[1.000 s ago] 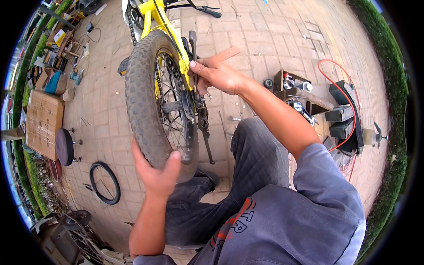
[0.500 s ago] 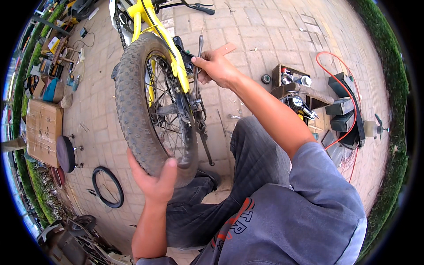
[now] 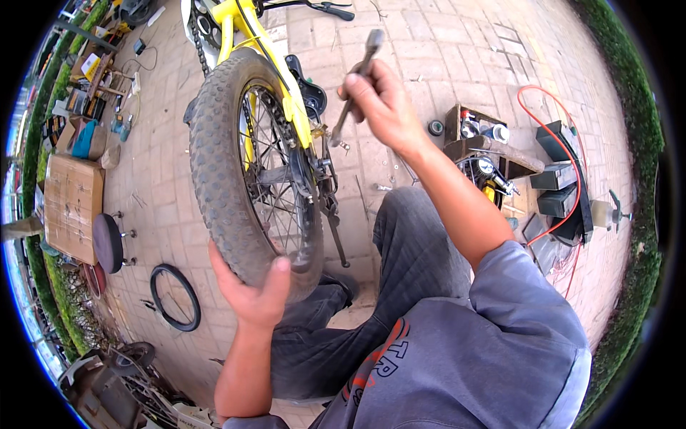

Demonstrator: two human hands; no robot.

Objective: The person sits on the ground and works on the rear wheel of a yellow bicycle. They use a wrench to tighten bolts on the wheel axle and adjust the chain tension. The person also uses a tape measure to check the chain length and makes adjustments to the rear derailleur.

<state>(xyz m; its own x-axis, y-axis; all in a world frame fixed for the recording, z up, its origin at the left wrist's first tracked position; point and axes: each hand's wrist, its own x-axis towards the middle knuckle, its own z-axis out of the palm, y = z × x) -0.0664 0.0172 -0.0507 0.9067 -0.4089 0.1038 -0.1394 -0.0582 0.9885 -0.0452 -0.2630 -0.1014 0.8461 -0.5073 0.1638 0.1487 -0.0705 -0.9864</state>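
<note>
A bicycle with a yellow frame [image 3: 296, 107] stands before me, its knobbly fat tyre [image 3: 214, 143] pointing toward me. My left hand [image 3: 256, 292] is wrapped round the near end of that tyre, thumb on the spoke side and fingers largely hidden behind the rubber. Right of the wheel, my right hand [image 3: 382, 104] is closed round the middle of a metal wrench [image 3: 373, 46]. The wrench is slanted, with its lower end near the axle nut area [image 3: 321, 164] but apart from it. A kickstand [image 3: 337, 236] hangs beside the wheel.
On the right are a wooden toolbox [image 3: 493, 154], a red hose [image 3: 525, 107] and dark battery-like blocks [image 3: 557, 175]. To the left lie a loose tyre [image 3: 175, 297], a round stool [image 3: 108, 243] and a cardboard box [image 3: 75, 207]. Small parts [image 3: 384, 187] are scattered on the paving.
My right hand has lifted the wrench off the axle area and moved up and right with it, tilting it. My left hand keeps its hold on the tyre.
</note>
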